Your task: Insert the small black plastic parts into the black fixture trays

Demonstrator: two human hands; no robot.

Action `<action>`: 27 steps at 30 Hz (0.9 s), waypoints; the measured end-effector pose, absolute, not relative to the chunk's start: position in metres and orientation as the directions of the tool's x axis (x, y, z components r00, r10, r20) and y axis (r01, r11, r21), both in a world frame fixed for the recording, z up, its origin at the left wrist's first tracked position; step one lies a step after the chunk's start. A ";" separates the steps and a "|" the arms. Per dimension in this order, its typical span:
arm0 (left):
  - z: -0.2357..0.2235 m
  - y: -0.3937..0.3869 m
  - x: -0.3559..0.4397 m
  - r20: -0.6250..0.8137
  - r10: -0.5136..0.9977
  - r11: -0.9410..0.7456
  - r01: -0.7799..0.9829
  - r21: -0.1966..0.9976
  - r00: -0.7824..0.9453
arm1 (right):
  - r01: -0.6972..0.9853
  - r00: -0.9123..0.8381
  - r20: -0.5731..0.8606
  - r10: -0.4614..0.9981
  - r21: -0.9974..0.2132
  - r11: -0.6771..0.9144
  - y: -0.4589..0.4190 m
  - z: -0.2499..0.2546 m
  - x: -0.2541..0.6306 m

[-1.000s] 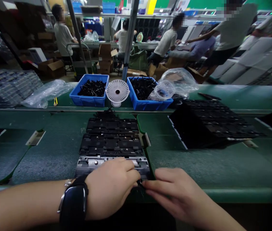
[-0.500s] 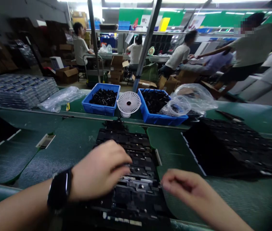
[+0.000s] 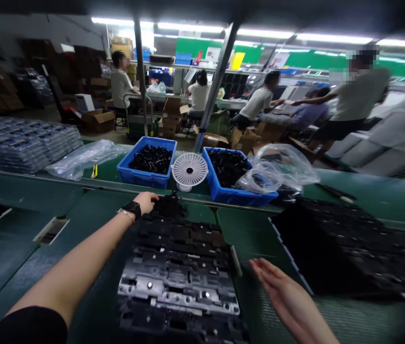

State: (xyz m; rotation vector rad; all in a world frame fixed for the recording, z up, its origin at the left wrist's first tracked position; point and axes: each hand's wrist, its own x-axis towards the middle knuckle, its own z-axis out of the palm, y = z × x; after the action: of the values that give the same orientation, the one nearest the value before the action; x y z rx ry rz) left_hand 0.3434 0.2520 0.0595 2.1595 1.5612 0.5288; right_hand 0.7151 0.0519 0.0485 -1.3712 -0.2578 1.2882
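Note:
My left hand [image 3: 147, 202] reaches forward to the near side of the blue bins. Its curled fingertips meet the left edge of a small heap of black parts [image 3: 170, 206], and what they pinch, if anything, is hidden. Below the heap, rows of black plastic panels with metal fittings [image 3: 177, 277] lie side by side on the green surface. To the right of these panels, my right hand [image 3: 283, 289] hovers palm inward, fingers stretched out, holding nothing.
Two blue bins, a left bin [image 3: 125, 173] and a right bin [image 3: 220, 195], hold black parts, with a white fan [image 3: 189, 170] between them. Plastic bags [image 3: 281, 167] drape the right bin. Dark stacked panels [image 3: 349, 248] stand right; clear trays [image 3: 26, 143] left. People work beyond.
My left hand has moved forward from above the panels to the heap of black parts. My right hand has drawn slightly away from the panels, its curled fingers now straightened. The view has tilted up.

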 end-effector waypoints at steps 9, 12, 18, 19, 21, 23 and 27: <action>0.018 0.277 0.342 0.035 0.949 -0.299 0.858 0.417 0.313 | -0.441 0.290 -0.445 0.847 -0.848 -0.294 0.050 0.047 0.712; 0.014 0.274 0.336 0.037 0.954 -0.287 0.876 0.388 0.297 | -0.390 0.217 -0.438 0.872 -0.858 -0.333 0.047 0.049 0.707; 0.015 0.265 0.326 0.044 0.975 -0.220 0.910 0.353 0.219 | -0.342 0.141 -0.430 0.892 -0.866 -0.363 0.039 0.053 0.704; 0.016 0.262 0.324 0.049 0.977 -0.210 0.913 0.350 0.206 | -0.334 0.152 -0.430 0.890 -0.870 -0.364 0.039 0.054 0.704; 0.021 0.256 0.321 0.063 0.980 -0.199 0.917 0.345 0.189 | -0.316 0.162 -0.430 0.888 -0.875 -0.366 0.039 0.054 0.706; 0.028 0.251 0.317 0.084 0.984 -0.179 0.923 0.342 0.160 | -0.299 0.150 -0.419 0.896 -0.883 -0.362 0.039 0.054 0.707; 0.051 0.244 0.308 0.163 0.985 -0.127 0.885 0.448 0.059 | -0.264 0.106 -0.402 0.909 -0.893 -0.364 0.040 0.060 0.705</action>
State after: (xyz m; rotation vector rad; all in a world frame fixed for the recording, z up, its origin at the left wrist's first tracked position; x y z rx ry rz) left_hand 0.3078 0.2440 0.0514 2.1064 1.9067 0.6374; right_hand 0.7053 0.0397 0.0597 -1.3705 -0.6974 1.4703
